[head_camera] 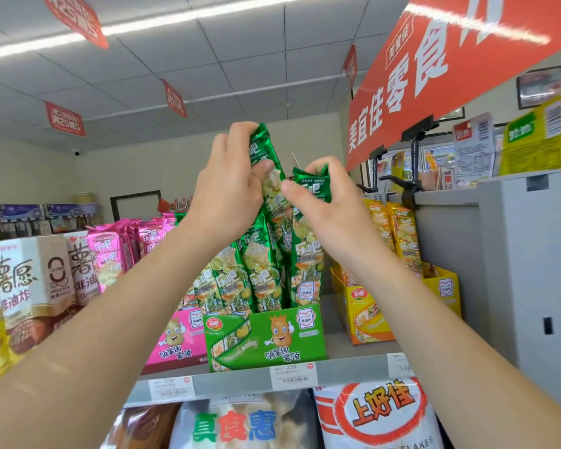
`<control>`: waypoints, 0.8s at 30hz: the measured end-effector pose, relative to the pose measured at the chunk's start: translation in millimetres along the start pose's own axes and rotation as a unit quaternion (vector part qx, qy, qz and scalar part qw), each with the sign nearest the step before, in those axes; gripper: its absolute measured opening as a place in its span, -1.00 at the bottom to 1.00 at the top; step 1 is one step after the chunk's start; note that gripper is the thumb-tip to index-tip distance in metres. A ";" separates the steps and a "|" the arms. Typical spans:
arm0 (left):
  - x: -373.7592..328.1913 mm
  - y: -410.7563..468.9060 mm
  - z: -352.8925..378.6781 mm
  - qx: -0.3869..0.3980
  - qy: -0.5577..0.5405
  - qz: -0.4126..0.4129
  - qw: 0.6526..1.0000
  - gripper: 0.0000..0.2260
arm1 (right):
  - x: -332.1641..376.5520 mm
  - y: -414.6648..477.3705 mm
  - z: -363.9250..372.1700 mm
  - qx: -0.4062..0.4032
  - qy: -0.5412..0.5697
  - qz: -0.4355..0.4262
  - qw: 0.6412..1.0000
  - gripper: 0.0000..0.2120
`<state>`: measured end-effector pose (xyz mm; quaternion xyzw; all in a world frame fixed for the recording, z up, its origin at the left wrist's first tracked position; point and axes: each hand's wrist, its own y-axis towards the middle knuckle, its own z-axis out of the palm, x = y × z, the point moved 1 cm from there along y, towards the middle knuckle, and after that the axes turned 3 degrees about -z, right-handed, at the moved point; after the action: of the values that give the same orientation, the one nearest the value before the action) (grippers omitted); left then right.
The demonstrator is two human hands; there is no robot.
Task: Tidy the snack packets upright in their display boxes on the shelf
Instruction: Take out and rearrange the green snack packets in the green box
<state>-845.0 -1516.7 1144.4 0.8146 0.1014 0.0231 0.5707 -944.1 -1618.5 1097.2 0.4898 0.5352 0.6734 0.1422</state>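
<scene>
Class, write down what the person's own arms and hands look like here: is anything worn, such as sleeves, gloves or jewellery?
The left forearm and right forearm are bare down to the picture's edge; no sleeve shows. The left hand and right hand wear no gloves, and no watch, bracelet or ring is visible on the sides facing the camera.

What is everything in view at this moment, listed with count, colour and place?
Green cardboard display box: one, green, shelf centre.
Green foil snack packets: several, green, standing in it.
Pink foil packets: several, pink, left of it.
Yellow foil packets: several, yellow, right of it.
Red hanging banner: one, red, upper right.
Left hand: grips a raised green packet's top.
Right hand: grips a second green packet's top.
</scene>
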 end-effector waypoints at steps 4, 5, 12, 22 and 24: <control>-0.8 -2.2 -1.2 -0.010 -0.006 0.000 1.000 -0.64 | -5.4 -25.0 5.5 0.075 -0.088 -0.008 0.993 -0.76; -1.0 -1.9 -1.9 -0.011 -0.008 -0.001 1.000 -0.63 | -7.7 -32.3 7.0 0.087 -0.112 -0.015 0.990 -0.75; -3.9 8.1 -20.5 -0.088 -0.087 0.014 0.992 -0.65 | -12.3 -48.7 4.4 0.094 -0.107 -0.027 0.989 -0.46; -15.5 -17.1 -47.5 -0.203 -0.353 0.048 0.912 -0.73 | 6.1 -33.4 -40.0 -0.067 0.102 0.033 0.992 -0.40; -23.1 -26.8 -48.1 -0.170 -0.409 0.046 0.895 -0.73 | 11.3 -37.2 -49.6 -0.049 0.188 0.042 0.980 -0.45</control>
<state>-878.8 -1467.8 1137.8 0.6463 -0.1846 -0.2690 0.6898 -1002.2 -1624.9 1073.5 0.3689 0.4978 0.7842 0.0339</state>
